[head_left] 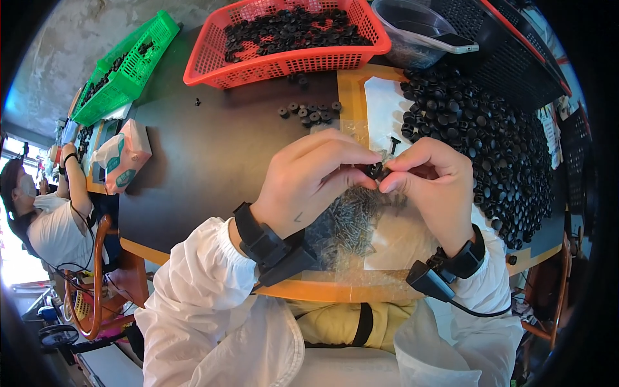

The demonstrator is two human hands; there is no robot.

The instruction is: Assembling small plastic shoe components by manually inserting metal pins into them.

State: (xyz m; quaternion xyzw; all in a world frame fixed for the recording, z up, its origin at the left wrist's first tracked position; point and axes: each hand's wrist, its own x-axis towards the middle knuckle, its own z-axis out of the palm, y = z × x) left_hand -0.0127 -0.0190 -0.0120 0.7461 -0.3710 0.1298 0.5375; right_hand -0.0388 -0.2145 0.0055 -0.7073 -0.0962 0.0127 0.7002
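My left hand (316, 177) and my right hand (435, 184) meet above the table, both pinching one small black round plastic part (374, 170) between their fingertips. Under the hands lies a clear plastic bag with a heap of small metal screws (351, 222). A large pile of the same black round parts (480, 132) covers the table to the right. Several finished black pieces (311, 113) sit in a small group beyond my left hand. One black screw-like piece (394, 142) lies on white paper near my right thumb.
A red basket (284, 64) full of black parts stands at the back, a green basket (126, 68) at the far left, a clear tub (412, 29) with a phone on it at the back right. A tissue pack (122, 155) lies left. Another person (45, 213) sits at the left.
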